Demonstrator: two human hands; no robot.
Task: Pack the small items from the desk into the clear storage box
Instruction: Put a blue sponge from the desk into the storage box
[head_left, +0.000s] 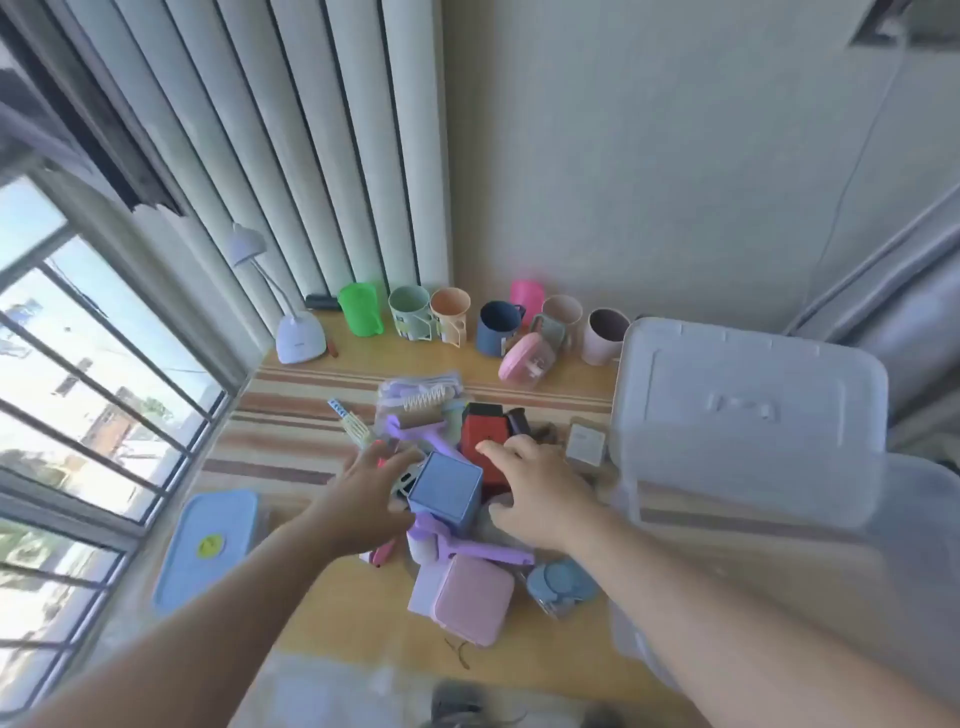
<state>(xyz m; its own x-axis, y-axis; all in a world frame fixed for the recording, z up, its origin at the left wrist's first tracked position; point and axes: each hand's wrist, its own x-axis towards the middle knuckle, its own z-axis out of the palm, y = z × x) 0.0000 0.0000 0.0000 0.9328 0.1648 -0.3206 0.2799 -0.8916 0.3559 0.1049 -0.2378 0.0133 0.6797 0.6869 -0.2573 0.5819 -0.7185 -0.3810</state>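
A heap of small items lies mid-desk: a blue cube box (445, 491), a red case (483, 434), purple lint rollers (470, 545), a pink square case (475, 597), a grey-blue round item (563, 579) and a bag of combs (421, 397). My left hand (366, 493) reaches in with spread fingers at the left side of the blue cube. My right hand (540, 491) hovers spread over the red case, right of the cube. Neither hand clearly grips anything. The clear storage box (909, 525) stands at the right, its translucent lid (748, 415) propped over it.
Several coloured cups (410, 312) line the back wall, with a pink case (527, 358) leaning in front. A white desk lamp (298, 338) stands back left. A blue lidded container (208, 545) lies at the left by the window. A small card (586, 444) sits beside the box.
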